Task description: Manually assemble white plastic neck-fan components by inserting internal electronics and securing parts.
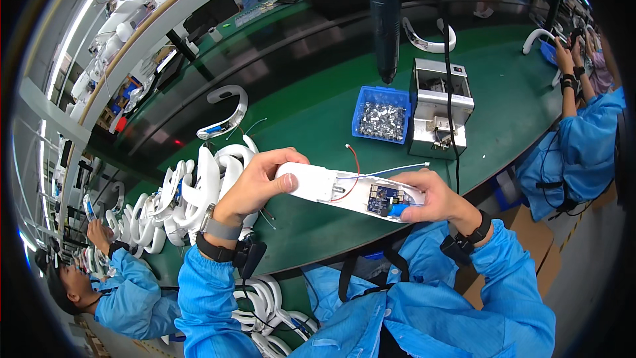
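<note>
Between my two hands I hold a white curved plastic housing (pixel 311 183) above the green table. My left hand (pixel 262 179) grips its closed left end, thumb on top. My right hand (pixel 434 197) pinches the right end, beside an exposed blue circuit board (pixel 386 199). A blue part shows under my right thumb. Red and blue-white wires (pixel 381 172) with small plugs stick up loose from the open middle of the housing. A small metal piece sits near the wires' base.
White curved housings (pixel 199 189) are heaped at left. Ahead stand a blue bin (pixel 382 114) of small metal parts and a metal machine (pixel 440 106). An electric screwdriver (pixel 386 20) hangs above. Co-workers in blue sit at left (pixel 136 298) and right (pixel 576 152).
</note>
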